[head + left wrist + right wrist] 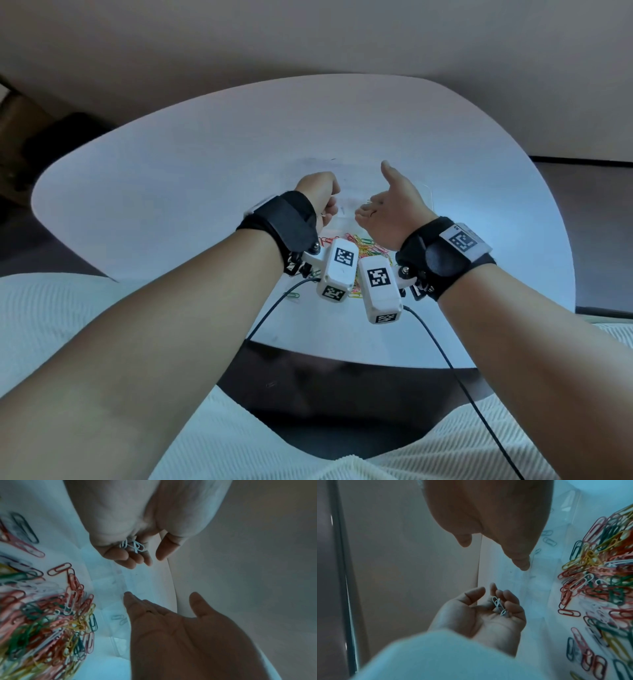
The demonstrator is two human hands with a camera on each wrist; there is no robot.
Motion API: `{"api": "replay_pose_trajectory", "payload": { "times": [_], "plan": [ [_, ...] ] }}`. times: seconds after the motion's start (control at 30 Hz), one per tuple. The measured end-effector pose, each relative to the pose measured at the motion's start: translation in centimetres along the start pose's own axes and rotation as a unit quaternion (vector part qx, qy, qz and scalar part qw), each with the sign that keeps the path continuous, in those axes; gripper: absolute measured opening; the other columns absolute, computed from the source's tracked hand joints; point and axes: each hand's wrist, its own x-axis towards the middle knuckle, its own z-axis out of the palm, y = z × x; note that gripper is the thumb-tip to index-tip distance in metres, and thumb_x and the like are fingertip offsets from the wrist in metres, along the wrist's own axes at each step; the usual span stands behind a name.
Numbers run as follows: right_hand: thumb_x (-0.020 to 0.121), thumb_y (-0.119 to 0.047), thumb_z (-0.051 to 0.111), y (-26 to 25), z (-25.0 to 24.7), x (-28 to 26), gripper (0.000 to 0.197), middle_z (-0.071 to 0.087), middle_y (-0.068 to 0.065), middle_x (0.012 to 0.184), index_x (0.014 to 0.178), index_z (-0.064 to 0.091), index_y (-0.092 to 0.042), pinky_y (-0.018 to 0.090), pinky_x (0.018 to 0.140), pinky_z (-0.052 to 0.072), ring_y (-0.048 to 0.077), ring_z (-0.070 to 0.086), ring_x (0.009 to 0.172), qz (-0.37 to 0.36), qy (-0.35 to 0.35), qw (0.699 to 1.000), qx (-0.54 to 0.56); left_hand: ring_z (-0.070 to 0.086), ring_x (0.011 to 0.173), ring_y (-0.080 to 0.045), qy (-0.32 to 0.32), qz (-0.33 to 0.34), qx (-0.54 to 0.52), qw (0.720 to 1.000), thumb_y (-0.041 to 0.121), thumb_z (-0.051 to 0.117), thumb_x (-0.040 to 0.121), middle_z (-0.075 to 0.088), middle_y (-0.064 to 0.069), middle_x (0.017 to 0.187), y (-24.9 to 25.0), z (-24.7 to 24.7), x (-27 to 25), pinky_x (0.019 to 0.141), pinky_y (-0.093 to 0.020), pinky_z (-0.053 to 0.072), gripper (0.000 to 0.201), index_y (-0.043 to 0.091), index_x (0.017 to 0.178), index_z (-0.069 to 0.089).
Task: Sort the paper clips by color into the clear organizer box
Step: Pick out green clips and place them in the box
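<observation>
Clips: a mixed heap (pixel 42 615) on the bench (pixel 171 171), nearly all unsorted.
Box (pixel 118 588): under both hands, holding few clips.
Left hand (pixel 481 615): cupping white clips (pixel 499 605).
Right hand (pixel 390 212): spread, empty.

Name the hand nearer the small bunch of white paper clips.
Left. The left hand holds the white paper clips; the right hand is open, apart from them.
</observation>
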Motion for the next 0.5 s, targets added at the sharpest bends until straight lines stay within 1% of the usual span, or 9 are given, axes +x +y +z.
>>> {"api": "replay_pose_trajectory", "payload": {
  "times": [0.03, 0.07, 0.1, 0.13, 0.2, 0.3, 0.37, 0.43, 0.5],
  "plan": [
    [0.091, -0.053, 0.058, -0.1, -0.3, -0.1, 0.081, 0.048, -0.001, 0.127, 0.144, 0.03, 0.002, 0.035, 0.116, 0.028, 0.014, 0.052, 0.107, -0.006, -0.005, 1.0, -0.003, 0.042, 0.058, -0.018, -0.003, -0.006, -0.011, 1.0, 0.008, 0.043, 0.087, 0.042, -0.005, 0.07, 0.1, 0.2, 0.1, 0.049, -0.022, 0.035, 0.01, 0.008, 0.092, 0.051],
    [0.093, -0.051, 0.055, -0.3, -0.5, -0.3, 0.077, 0.041, 0.004, 0.146, 0.144, 0.029, 0.001, 0.039, 0.117, 0.025, 0.02, 0.047, 0.132, -0.019, -0.002, 1.0, -0.007, 0.042, 0.059, -0.018, -0.007, -0.011, -0.026, 1.0, 0.007, 0.042, 0.087, 0.041, -0.005, 0.071, 0.2, 0.5, 0.1, 0.05, -0.022, 0.037, 0.012, 0.007, 0.095, 0.05],
    [0.096, -0.049, 0.052, -0.4, -0.7, -0.6, 0.073, 0.027, 0.013, 0.156, 0.146, 0.028, -0.001, 0.04, 0.117, 0.024, 0.027, 0.03, 0.144, -0.034, 0.003, 0.999, -0.01, 0.042, 0.061, -0.019, -0.009, -0.016, -0.044, 0.999, 0.007, 0.042, 0.087, 0.04, -0.005, 0.073, 0.3, 0.8, 0.1, 0.052, -0.022, 0.039, 0.012, 0.007, 0.096, 0.05],
    [0.098, -0.046, 0.05, -0.6, -1.0, -0.9, 0.07, 0.016, 0.019, 0.157, 0.147, 0.027, -0.002, 0.041, 0.118, 0.024, 0.032, 0.018, 0.144, -0.048, 0.008, 0.999, -0.014, 0.042, 0.066, -0.019, -0.012, -0.02, -0.065, 0.998, 0.006, 0.043, 0.086, 0.04, -0.005, 0.076, 0.4, 1.2, 0.2, 0.055, -0.022, 0.041, 0.012, 0.007, 0.096, 0.05],
    [0.099, -0.043, 0.049, -1.0, -1.7, -1.5, 0.066, 0.012, 0.02, 0.156, 0.147, 0.027, -0.005, 0.043, 0.118, 0.022, 0.033, 0.012, 0.143, -0.07, 0.012, 0.997, -0.016, 0.044, 0.075, -0.018, -0.027, -0.025, -0.102, 0.994, 0.009, 0.046, 0.087, 0.043, -0.005, 0.084, 0.6, 2.0, 0.5, 0.068, -0.026, 0.048, 0.013, 0.007, 0.099, 0.051],
    [0.099, -0.043, 0.049, -1.7, -3.1, -2.4, 0.064, 0.033, 0.02, 0.152, 0.147, 0.03, -0.005, 0.039, 0.115, 0.033, 0.035, 0.029, 0.142, -0.088, 0.024, 0.995, -0.042, 0.045, 0.082, -0.022, -0.056, -0.016, -0.112, 0.992, 0.015, 0.047, 0.088, 0.048, -0.007, 0.097, 0.8, 3.0, 1.0, 0.089, -0.033, 0.045, 0.022, 0.005, 0.107, 0.052],
    [0.1, -0.042, 0.049, -2.3, -3.9, -3.0, 0.062, 0.042, 0.02, 0.146, 0.145, 0.032, -0.003, 0.033, 0.107, 0.043, 0.032, 0.047, 0.133, -0.098, 0.032, 0.993, -0.064, 0.047, 0.091, -0.024, -0.068, -0.005, -0.083, 0.994, 0.022, 0.048, 0.09, 0.048, -0.012, 0.111, 0.8, 3.2, 1.1, 0.088, -0.031, 0.042, 0.035, 0.004, 0.12, 0.051],
    [0.1, -0.041, 0.048, -2.7, -4.6, -3.6, 0.06, 0.044, 0.021, 0.144, 0.144, 0.035, -0.003, 0.033, 0.104, 0.044, 0.03, 0.05, 0.129, -0.11, 0.036, 0.99, -0.085, 0.048, 0.113, -0.027, -0.082, 0.0, -0.063, 0.995, 0.028, 0.048, 0.094, 0.046, -0.016, 0.127, 0.5, 3.0, 1.3, 0.095, -0.029, 0.038, 0.047, 0.005, 0.134, 0.045],
    [0.1, -0.04, 0.049, -3.0, -5.4, -4.1, 0.054, 0.049, 0.02, 0.139, 0.139, 0.043, -0.004, 0.034, 0.102, 0.046, 0.029, 0.053, 0.125, -0.121, 0.034, 0.986, -0.107, 0.039, 0.132, -0.027, -0.096, 0.01, -0.047, 0.994, 0.032, 0.047, 0.096, 0.04, -0.017, 0.142, 0.1, 2.7, 1.3, 0.108, -0.032, 0.031, 0.053, 0.005, 0.141, 0.039]
  ]
}}
